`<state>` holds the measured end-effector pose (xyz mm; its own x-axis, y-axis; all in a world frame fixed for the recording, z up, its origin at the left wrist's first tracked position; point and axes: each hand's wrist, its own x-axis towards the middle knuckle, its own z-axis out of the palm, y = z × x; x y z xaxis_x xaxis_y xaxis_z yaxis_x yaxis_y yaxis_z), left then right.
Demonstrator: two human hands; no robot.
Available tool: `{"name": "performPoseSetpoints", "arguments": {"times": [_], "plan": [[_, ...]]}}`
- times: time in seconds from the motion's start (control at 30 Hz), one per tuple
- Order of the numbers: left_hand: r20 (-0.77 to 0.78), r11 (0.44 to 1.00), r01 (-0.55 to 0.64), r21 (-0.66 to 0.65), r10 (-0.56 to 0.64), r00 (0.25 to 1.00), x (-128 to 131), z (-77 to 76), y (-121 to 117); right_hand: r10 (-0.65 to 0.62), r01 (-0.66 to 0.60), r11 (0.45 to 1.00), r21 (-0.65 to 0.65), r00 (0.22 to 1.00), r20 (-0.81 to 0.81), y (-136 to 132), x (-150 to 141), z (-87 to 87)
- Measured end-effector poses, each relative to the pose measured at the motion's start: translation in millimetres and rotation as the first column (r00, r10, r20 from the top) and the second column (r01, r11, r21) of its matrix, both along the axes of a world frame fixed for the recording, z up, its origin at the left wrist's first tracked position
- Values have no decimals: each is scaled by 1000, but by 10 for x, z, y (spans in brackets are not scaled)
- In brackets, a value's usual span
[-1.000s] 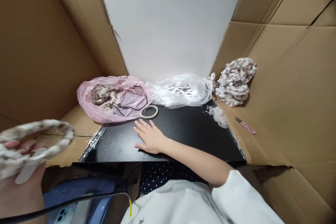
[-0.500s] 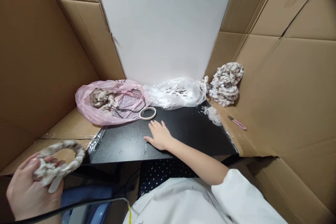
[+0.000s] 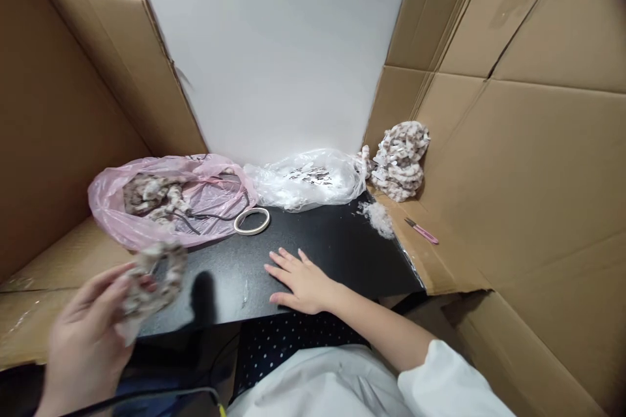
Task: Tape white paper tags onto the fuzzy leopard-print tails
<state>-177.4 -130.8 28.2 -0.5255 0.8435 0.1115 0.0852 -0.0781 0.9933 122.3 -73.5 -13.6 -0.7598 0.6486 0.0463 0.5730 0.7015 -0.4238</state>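
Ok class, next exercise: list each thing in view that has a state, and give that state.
Fluffy ring: held in the left hand, blurred
Right hand: palm down on the black table, fingers spread
Pink bag: open, fluffy pieces inside
Clear bag: contents showing through; open or closed unclear
Tape roll: lying flat
Pink snips: lying down; blades too small to tell
Fluffy pile: heaped by the cardboard

Tape roll [image 3: 251,232]: we see a pale ring lying flat, left of and below the frame's centre.
Snips [image 3: 424,232]: we spot a pink handle and dark blades, right of centre.
White fluff [image 3: 379,218]: we find it scattered near the snips, to their left.
White panel [image 3: 283,52]: ours fills the upper middle.
Cardboard walls [image 3: 542,163]: we have creased ones left and right.
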Motion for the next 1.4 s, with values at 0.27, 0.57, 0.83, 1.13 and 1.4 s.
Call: {"name": "performPoseSetpoints", "arguments": {"times": [0.27, 0.57, 0.83, 1.13, 1.4], "plan": [[102, 780, 619, -98, -610, 786, 978, 135, 741, -554, 536, 826, 176, 829, 72, 634, 1050, 166], [513, 421, 904, -75, -761, 397, 1481, -43, 1434, -145, 135, 989, -56, 855, -498, 758, 476, 537], [390, 349, 937, -33, -858, 333, 1288, -49, 1627, -202, 219, 975, -28, 834, -514, 993, 526, 385], [-215, 640, 767, -46, -756, 618, 1252, -406, 1498, -183, 411, 909, 69, 543, -819, 791, 504, 57], [-269, 531, 834, -148, -834, 483, 1342, -463, 1399, -272, 462, 885, -53, 424, -864, 730, 468, 23]]}}
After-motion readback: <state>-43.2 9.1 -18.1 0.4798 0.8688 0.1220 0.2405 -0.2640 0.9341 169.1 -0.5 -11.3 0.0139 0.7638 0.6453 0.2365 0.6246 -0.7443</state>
